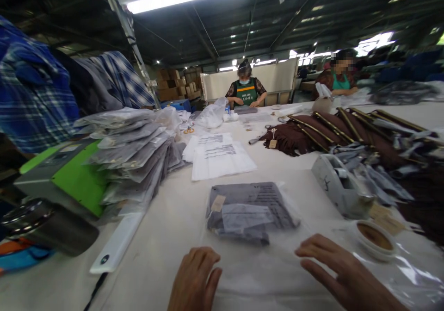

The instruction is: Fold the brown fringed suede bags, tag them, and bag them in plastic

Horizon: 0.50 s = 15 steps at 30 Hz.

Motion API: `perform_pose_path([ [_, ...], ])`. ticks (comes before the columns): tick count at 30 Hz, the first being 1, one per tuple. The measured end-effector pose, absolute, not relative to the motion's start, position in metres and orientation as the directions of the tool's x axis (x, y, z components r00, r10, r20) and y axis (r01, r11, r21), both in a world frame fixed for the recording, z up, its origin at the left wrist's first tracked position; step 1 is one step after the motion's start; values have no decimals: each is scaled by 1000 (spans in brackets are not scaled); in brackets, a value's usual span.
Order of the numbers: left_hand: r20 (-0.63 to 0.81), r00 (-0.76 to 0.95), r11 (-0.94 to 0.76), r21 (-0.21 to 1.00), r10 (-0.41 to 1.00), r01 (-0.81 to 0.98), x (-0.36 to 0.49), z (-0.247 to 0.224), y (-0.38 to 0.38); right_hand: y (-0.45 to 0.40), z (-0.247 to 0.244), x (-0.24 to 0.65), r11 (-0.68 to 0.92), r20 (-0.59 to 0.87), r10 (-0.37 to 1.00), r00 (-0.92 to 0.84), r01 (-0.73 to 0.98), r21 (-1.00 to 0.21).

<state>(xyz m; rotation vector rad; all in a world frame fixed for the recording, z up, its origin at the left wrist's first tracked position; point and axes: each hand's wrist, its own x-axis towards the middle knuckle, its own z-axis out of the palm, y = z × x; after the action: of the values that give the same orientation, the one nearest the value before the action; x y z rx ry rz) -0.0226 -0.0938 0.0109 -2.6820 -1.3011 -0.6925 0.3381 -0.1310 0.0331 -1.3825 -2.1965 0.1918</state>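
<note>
A folded dark grey item point(249, 209) lies in a clear plastic bag on the white table, a small tan tag at its left side. Just below it on the left is my left hand point(196, 276), its thumb apart from the fingers and nothing in its grasp. Lower right of the bag, my right hand point(333, 267) is held with thumb and fingers apart, also holding nothing. Behind the bagged item lie printed white plastic bags point(222, 158).
At left are a stack of bagged grey items point(135, 139), a green-and-grey box point(79, 177), a dark flask point(52, 227) and a white power strip point(116, 244). At right are a tape dispenser point(342, 186), a round dish point(374, 239) and brown fringed goods point(322, 133). Two people work beyond.
</note>
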Motion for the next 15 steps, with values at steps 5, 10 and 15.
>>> perform_pose_path([
  [5, 316, 467, -520, 105, 826, 848, 27, -9, -69, -92, 25, 267, 510, 164, 857, -489, 753, -415],
  [10, 247, 346, -385, 132, 905, 913, 18, -27, -62, -86, -3, 297, 339, 78, 940, -333, 877, -341],
  [15, 213, 374, -402, 104, 902, 910, 12, -22, -65, -96, 6, 346, 127, -50, 987, -153, 930, -345],
])
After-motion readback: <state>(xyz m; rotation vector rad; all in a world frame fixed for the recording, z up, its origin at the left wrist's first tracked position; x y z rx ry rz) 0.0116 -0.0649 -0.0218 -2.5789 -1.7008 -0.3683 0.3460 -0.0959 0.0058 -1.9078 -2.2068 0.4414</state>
